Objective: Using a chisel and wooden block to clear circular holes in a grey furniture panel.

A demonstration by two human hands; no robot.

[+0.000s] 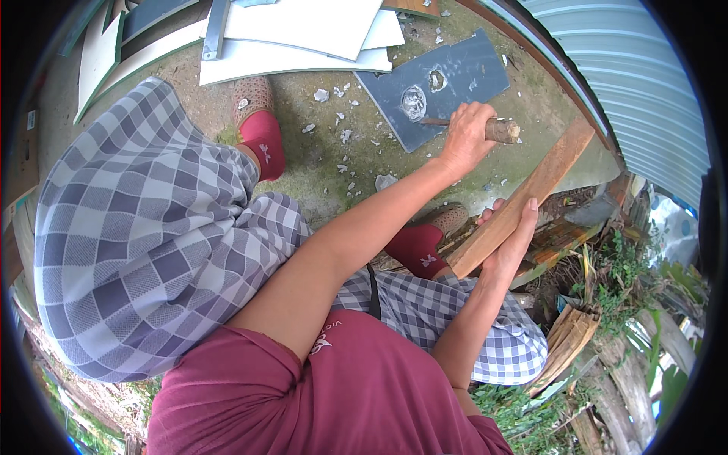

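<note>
My left hand [466,140] is closed round a chisel with a rough wooden handle [502,130]. Its thin metal shaft points left, and the tip meets a dark blue-grey panel [387,106] lying on the ground. At the tip is a ragged, broken patch [414,103] with pale material showing. A smaller broken hole [437,80] sits just beyond it. In my right hand [517,235] is a long, squared wooden block [523,199], tilted with its far end up and to the right. The block is apart from the chisel's handle.
White and grey boards [296,30] lie stacked beyond my feet, with more panels [98,68] at the far left. Pale fragments [346,136] litter the concrete. A corrugated metal sheet [622,83] edges the right side. Split wood [565,345] and plants are at the lower right.
</note>
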